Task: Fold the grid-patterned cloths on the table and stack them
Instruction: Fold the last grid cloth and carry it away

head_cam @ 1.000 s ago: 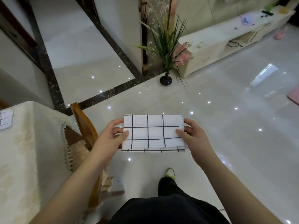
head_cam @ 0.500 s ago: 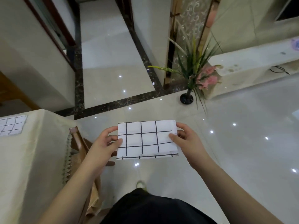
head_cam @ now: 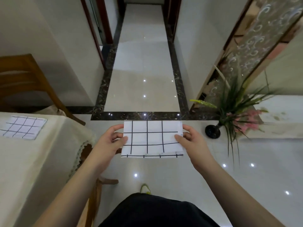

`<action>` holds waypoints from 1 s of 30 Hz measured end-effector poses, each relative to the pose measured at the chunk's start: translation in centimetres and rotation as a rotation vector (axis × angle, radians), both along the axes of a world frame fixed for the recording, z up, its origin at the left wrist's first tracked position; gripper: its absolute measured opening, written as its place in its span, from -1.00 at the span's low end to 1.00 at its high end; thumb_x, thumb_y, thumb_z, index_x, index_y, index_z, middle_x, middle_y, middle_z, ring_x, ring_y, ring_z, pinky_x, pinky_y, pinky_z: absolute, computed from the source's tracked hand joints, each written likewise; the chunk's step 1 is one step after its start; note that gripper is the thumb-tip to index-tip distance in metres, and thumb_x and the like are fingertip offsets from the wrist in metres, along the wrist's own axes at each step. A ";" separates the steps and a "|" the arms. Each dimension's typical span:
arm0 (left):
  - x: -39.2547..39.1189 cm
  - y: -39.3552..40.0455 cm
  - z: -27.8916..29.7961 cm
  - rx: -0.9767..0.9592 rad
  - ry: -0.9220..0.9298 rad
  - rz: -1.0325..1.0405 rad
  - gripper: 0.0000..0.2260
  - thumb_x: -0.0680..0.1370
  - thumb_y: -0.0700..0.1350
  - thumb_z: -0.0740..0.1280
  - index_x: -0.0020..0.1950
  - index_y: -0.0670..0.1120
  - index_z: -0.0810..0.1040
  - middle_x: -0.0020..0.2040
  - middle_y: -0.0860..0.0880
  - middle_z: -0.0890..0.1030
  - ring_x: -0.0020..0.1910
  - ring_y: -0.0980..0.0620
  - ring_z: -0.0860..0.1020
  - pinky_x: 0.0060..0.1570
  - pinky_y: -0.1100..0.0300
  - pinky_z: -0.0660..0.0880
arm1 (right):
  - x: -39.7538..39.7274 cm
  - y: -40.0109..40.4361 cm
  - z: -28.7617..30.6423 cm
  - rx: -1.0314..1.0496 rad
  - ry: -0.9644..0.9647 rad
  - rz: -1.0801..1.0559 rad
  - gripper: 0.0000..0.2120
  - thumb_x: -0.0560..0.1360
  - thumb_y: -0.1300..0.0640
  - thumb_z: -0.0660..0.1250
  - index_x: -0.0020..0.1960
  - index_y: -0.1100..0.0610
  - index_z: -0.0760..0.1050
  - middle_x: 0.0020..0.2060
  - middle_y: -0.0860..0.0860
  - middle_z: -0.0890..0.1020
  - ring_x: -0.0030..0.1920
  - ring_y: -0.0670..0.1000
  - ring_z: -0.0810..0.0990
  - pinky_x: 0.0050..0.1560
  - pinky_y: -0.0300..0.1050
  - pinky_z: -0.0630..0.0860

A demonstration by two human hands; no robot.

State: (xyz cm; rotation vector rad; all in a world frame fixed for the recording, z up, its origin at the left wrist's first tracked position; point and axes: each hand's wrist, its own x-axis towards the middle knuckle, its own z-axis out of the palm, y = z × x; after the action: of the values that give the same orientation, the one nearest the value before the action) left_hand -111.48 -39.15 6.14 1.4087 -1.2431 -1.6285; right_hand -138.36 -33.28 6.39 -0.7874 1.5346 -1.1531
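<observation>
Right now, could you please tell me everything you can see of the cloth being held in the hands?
The held cloth is white with a thin black grid and looks like soft fabric. It is folded into a flat rectangle, its long side running left to right; layered edges show along its near side. It is in the air above the floor, to the right of the table. The left hand pinches its left edge and the right hand its right edge, thumbs on top. Nothing else touches it.

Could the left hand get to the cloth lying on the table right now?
Probably not right away. The left hand pinches one end of the folded cloth held over the floor, and the table cloth lies well off to the left. Nothing blocks the way.
</observation>
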 end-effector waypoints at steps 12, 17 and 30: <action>2.9 -10.4 -0.9 0.016 -0.001 0.182 -0.68 0.57 -0.28 0.32 0.23 0.06 0.51 -0.20 -0.05 0.62 -0.30 0.13 0.63 -0.35 0.35 0.52 | 2.5 -15.1 -0.4 0.010 -0.017 0.155 -0.65 0.52 0.26 0.38 0.26 0.03 0.50 -0.03 0.07 0.71 0.01 0.12 0.69 0.11 0.18 0.59; 3.5 -14.2 -1.7 0.062 0.002 0.312 -0.67 0.57 -0.26 0.33 0.25 0.08 0.52 -0.01 -0.17 0.66 -0.03 -0.16 0.67 -0.11 0.08 0.64 | 3.4 -21.8 -1.6 0.015 -0.041 0.247 -0.66 0.51 0.29 0.37 0.25 0.04 0.51 -0.03 0.06 0.72 0.02 0.11 0.69 0.06 0.07 0.61; 5.0 -26.4 -1.0 0.069 -0.040 0.658 -0.66 0.56 -0.26 0.35 0.28 0.05 0.51 -0.02 -0.13 0.68 -0.05 -0.15 0.68 -0.07 -0.04 0.59 | 7.1 -43.5 -2.2 0.061 -0.078 0.577 -0.67 0.52 0.23 0.39 0.20 -0.08 0.51 -0.10 -0.01 0.72 -0.02 0.09 0.69 0.01 0.09 0.61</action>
State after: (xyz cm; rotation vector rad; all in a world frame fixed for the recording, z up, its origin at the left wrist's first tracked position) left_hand -106.44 -65.56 5.11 1.6684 -0.6348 -1.1922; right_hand -131.24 -76.74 4.21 -1.0421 1.1594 -0.6957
